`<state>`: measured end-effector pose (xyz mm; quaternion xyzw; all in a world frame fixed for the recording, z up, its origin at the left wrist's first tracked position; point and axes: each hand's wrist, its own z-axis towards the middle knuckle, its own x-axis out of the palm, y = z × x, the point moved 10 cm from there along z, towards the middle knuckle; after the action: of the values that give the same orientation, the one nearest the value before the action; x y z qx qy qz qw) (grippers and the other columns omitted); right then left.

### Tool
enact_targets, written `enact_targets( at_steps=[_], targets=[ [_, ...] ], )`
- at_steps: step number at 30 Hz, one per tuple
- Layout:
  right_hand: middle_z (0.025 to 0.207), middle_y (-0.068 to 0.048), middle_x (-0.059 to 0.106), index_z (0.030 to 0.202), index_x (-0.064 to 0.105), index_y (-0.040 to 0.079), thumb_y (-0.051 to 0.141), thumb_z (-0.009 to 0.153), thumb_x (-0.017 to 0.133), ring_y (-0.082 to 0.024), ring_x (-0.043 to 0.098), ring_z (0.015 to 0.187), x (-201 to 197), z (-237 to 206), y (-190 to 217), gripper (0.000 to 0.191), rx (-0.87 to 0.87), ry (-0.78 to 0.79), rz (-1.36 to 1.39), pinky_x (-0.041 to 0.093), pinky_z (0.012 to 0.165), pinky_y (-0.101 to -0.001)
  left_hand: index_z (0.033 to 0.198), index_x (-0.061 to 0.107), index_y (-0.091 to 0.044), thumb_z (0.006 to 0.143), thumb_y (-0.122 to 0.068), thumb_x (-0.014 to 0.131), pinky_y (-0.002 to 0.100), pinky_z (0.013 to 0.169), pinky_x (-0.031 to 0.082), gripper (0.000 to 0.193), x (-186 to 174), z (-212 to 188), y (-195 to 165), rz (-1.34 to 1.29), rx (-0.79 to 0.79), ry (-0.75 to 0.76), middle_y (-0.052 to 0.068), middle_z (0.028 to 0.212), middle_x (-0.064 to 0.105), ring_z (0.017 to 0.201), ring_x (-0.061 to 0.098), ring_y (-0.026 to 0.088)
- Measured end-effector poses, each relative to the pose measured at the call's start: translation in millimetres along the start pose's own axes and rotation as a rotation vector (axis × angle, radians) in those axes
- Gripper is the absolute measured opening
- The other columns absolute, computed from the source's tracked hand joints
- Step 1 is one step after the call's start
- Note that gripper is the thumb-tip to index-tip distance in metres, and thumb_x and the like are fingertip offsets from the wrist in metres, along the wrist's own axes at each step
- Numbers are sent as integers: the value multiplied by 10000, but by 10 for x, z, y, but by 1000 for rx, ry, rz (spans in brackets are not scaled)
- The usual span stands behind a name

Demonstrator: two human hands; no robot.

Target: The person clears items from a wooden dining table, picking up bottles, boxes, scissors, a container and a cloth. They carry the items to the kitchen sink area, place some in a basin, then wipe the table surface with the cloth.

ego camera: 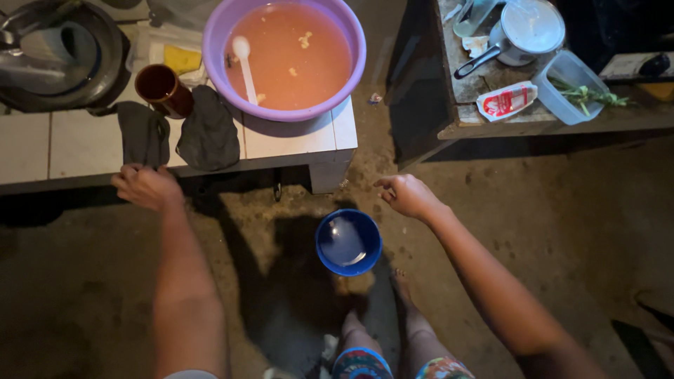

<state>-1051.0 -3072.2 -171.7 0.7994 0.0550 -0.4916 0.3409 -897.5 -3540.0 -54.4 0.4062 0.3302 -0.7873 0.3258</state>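
My left hand (146,186) is resting curled at the front edge of the tiled bench (77,144), fingers folded in and touching the hanging end of a dark cloth (143,132); I cannot tell whether it is actually pinching the cloth. My right hand (406,194) is hanging loosely over the floor, fingers half bent and holding nothing, just up and right of the blue bowl (348,241).

The blue bowl is sitting on the dirt floor (562,210) between my two forearms, just ahead of my bare feet, with a little clear liquid glinting inside it.

A second dark cloth (209,133) is lying bunched on the bench just right of the first, drooping over the edge. Behind the two cloths a brown cup (162,88) is standing upright. Next to it, the purple basin (284,56) is taking up the bench's right end, holding cloudy orange-pink water with small bits floating and a white spoon (245,64) leaning in it. At the far left, a dark round pan (60,60) is holding metal dishes. A yellow sponge (182,59) is showing between the cup and the basin.

Across the gap to the right, a wooden bench (491,116) is carrying a lidded metal pot (523,31), a red and white packet (507,100), and a clear tub (572,85) with green stalks lying in it.
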Motion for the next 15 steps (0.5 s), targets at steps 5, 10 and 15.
enact_targets(
  at_steps=[5,10,15],
  targets=[
    [1048,-160,766,1197,739,149,242,894,685,-370,714,985,156,-36,77,322,-52,43,-2,563,861,-465,941,661,-49,770,-17,796,511,963,397,220,-51,162,226,-178,-15,-88,117,1157,609,1159,508,368],
    [988,-173,772,1184,733,123,259,903,681,-354,737,959,62,-115,12,317,-61,31,21,574,844,-464,890,726,-73,828,-21,770,507,1017,374,92,-739,400,366,-343,163,-271,80,1239,626,1243,478,355],
    [1002,-166,768,1148,747,114,255,898,687,-372,725,937,-135,-268,-36,293,-80,-51,58,570,822,-474,1039,635,-225,767,-233,790,479,1012,419,313,-851,213,223,-910,-23,168,-24,1157,624,1137,601,272]
  ],
)
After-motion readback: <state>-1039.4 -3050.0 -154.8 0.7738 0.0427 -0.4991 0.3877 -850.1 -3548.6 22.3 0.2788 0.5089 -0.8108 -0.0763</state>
